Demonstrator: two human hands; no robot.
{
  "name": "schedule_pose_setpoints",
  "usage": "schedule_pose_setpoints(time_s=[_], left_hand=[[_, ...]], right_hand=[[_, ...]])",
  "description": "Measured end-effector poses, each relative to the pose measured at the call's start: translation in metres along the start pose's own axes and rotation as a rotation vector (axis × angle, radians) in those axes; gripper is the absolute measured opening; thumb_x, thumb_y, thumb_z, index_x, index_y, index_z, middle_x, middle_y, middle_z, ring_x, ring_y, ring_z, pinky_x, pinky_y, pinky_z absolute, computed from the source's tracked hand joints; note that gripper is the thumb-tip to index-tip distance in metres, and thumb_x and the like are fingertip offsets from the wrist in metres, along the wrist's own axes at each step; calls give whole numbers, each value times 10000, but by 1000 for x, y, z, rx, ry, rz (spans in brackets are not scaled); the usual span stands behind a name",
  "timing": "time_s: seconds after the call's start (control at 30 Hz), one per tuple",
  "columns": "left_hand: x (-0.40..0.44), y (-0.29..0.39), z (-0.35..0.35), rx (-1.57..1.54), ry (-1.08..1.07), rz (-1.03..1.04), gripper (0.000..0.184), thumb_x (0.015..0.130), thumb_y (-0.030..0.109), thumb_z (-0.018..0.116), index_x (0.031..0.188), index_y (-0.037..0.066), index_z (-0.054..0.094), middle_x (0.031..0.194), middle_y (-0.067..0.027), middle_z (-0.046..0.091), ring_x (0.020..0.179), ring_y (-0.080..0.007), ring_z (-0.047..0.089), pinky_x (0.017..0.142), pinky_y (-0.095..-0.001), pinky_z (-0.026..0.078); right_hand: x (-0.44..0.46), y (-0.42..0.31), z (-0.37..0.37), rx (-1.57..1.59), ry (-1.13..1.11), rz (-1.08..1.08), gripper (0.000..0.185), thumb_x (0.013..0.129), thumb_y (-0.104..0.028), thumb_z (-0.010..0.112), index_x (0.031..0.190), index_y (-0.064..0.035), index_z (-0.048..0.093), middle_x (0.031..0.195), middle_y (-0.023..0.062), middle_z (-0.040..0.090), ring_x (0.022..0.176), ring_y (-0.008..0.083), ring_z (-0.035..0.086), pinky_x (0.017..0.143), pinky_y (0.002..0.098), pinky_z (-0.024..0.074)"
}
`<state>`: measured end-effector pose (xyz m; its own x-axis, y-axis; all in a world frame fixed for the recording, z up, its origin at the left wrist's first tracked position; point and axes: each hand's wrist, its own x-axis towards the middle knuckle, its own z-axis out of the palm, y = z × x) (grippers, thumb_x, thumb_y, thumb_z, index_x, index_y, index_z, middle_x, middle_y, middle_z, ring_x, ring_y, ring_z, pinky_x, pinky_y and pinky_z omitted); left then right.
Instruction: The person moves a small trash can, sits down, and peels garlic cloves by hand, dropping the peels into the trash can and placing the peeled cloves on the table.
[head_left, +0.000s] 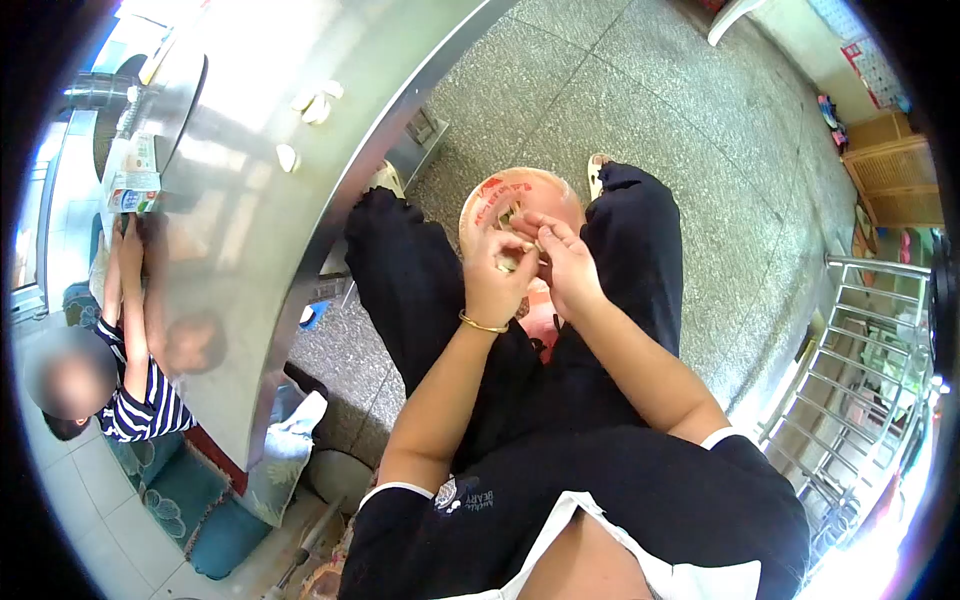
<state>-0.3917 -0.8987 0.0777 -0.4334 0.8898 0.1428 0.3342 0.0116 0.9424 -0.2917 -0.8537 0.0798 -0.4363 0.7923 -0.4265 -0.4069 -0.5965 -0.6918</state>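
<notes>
Over a pinkish basin [560, 190] with red printing, held between the knees, both hands meet. My left hand [497, 278], with a gold bracelet at the wrist, has its fingers bent together around something small and pale. Beside it, touching, my right hand [570, 268] has its fingers curled toward the same spot; what they pinch is too small to name. Some greenish-pale bits lie in the basin, partly hidden by the fingers. Several white pieces [317, 108] rest on the metal table to the left, with another white piece [288, 157] nearer its edge.
The shiny metal table [240, 230] runs along the left. Another person [145, 395] in a striped shirt leans at its far side, arms stretched toward a carton [135, 190]. A metal rack [850, 370] stands at the right. Grey speckled floor [720, 200] lies ahead.
</notes>
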Motion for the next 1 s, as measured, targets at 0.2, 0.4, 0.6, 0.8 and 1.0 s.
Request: schedule_pose_setpoints(time_s=[0.2, 0.4, 0.6, 0.8, 1.0], left_hand=[[7, 1, -15, -56, 26, 25, 174, 682, 14, 693, 813, 11, 578, 775, -81, 632, 686, -124, 609, 627, -254, 489], [8, 2, -24, 226, -55, 286, 206, 635, 64, 722, 805, 38, 610, 749, -97, 623, 669, -244, 611, 594, -305, 487], [9, -1, -22, 331, -185, 489, 183, 617, 53, 718, 765, 55, 609, 712, -76, 607, 671, -254, 589, 584, -326, 470], [7, 0, -20, 364, -252, 500, 174, 620, 71, 722, 750, 59, 608, 710, -75, 609, 673, -244, 591, 584, -324, 469], [7, -2, -28, 186, -246, 282, 182, 611, 86, 733, 731, 62, 600, 726, -87, 617, 675, -242, 596, 590, -315, 470]], right_hand=[[-6, -18, -15, -379, -30, -18, 134, 823, -99, 562, 923, -16, 596, 813, 16, 610, 650, 74, 527, 577, 213, 432], [-6, -28, -16, -786, -172, -137, 167, 794, -138, 601, 843, 19, 634, 732, 18, 608, 675, 60, 533, 622, 222, 440], [-2, -36, -27, -947, -246, -95, 167, 751, -132, 599, 818, 18, 624, 681, 28, 595, 649, 65, 520, 597, 233, 433], [2, -23, -33, -963, -175, -64, 141, 742, -115, 589, 791, 14, 617, 689, 21, 589, 648, 59, 517, 592, 227, 430], [-6, -44, -22, -790, -275, 123, 140, 773, -112, 604, 812, 20, 628, 700, 19, 603, 675, 58, 526, 611, 221, 435]])
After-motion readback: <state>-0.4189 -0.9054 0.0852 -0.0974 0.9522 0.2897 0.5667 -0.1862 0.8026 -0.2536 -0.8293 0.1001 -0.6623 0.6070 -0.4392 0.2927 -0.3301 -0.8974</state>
